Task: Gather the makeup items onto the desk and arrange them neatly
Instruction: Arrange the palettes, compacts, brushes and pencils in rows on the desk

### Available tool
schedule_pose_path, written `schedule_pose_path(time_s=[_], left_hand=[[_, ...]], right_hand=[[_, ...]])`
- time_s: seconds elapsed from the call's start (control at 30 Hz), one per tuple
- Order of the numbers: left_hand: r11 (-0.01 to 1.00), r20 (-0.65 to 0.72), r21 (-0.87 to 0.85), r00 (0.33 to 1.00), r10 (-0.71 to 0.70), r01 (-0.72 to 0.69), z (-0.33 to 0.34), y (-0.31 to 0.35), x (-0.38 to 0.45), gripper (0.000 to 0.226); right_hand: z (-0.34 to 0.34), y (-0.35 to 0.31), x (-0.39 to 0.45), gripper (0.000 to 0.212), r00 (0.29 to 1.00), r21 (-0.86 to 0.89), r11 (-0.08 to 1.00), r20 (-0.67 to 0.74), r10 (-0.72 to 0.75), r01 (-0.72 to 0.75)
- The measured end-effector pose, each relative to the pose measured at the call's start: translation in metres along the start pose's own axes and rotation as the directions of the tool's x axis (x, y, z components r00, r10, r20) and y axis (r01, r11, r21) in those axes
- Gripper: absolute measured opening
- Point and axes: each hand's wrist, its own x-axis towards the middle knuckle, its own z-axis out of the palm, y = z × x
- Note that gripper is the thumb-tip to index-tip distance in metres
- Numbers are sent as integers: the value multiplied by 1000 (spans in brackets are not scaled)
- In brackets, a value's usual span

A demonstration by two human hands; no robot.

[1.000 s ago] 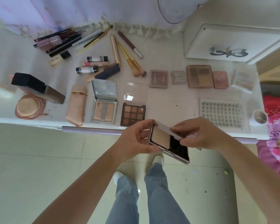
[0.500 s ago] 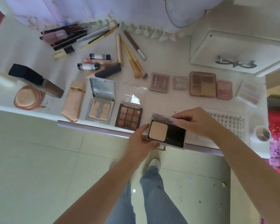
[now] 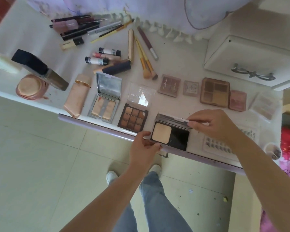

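An open powder compact (image 3: 171, 137) lies at the front edge of the white surface (image 3: 174, 67), just right of the nine-pan eyeshadow palette (image 3: 133, 119). The left hand (image 3: 143, 148) pinches the compact's near-left corner; the right hand (image 3: 213, 125) pinches its raised lid.

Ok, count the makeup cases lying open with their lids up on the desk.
3: the mirrored compact left, the nine-pan palette in the middle, and the powder compact held by both hands at the desk edge.

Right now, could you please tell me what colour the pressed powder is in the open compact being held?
Pale beige, beside a black compartment, in the open compact; head view.
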Motion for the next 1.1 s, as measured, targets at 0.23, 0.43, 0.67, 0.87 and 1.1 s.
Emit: schedule_pose_path(time_s=[0.23, 0.43, 0.67, 0.87, 1.1], left_hand=[[997, -102, 81, 994, 24, -16, 5, -3, 1, 30], [988, -173, 149, 982, 77, -51, 3, 0, 2, 23], [981, -184, 178, 976, 112, -79, 2, -2, 3, 19], [971, -217, 213, 963, 157, -110, -1, -8, 1, 19], [959, -277, 269, 947, 161, -84, -17, -14, 4, 7]], right_hand=[[6, -2, 22, 19, 990, -104, 993, -125, -65, 52], [10, 1, 28, 18, 985, -59, 998, -168, -41, 31], [12, 3, 28, 18, 983, -37, 998, -180, -48, 42], [13, 4, 25, 18, 984, -9, 999, -172, -42, 41], [15, 5, 23, 18, 975, 9, 998, -213, -61, 64]])
